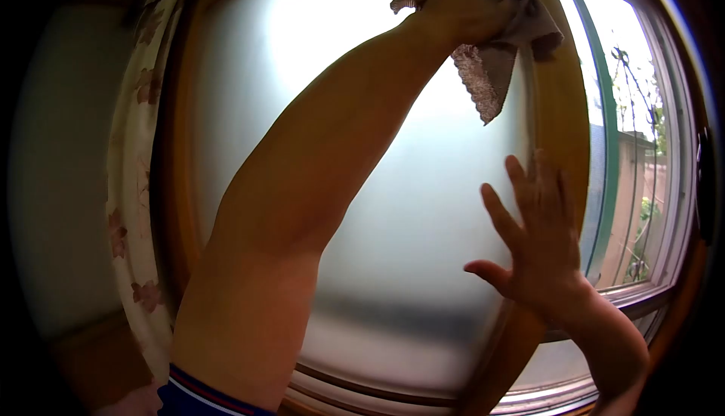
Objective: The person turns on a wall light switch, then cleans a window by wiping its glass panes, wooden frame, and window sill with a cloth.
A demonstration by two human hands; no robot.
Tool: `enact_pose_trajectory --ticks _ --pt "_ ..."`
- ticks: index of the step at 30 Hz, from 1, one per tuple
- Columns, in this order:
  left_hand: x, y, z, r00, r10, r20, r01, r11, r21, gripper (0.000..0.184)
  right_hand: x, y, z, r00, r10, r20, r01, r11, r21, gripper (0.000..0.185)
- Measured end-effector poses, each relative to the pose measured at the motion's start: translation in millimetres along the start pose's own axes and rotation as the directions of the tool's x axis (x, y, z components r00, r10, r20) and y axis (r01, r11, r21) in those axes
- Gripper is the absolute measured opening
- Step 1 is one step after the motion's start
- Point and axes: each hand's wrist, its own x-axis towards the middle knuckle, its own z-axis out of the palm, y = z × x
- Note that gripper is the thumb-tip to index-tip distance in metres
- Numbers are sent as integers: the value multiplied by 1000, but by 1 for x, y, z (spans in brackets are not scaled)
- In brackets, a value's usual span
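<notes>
My left arm reaches from the lower left up to the top of the view. There my left hand [470, 6] is closed on a crumpled pinkish-grey cloth [483, 83], with one corner hanging down. Behind the cloth are the frosted window pane [377, 189] and the pane's wooden frame [563, 98]. Lower on the right, my right hand [540, 242] is raised with its back to me and its fingers spread, at the frame's edge. It holds nothing.
A floral curtain [140, 151] hangs at the left beside the wooden window surround. On the right, a clear window section [630, 114] shows a fence and plants outside. Window rails [377, 395] run along the bottom.
</notes>
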Motion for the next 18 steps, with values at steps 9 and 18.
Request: enact_pose_trajectory --ticks 9,18 --pt "-79 -147 -86 967 -51 248 -78 871 486 33 2 -5 4 998 -5 60 17 981 -195 88" --pt "-275 -344 -166 949 -314 -14 260 757 599 33 2 -10 5 999 6 43 3 982 -188 95"
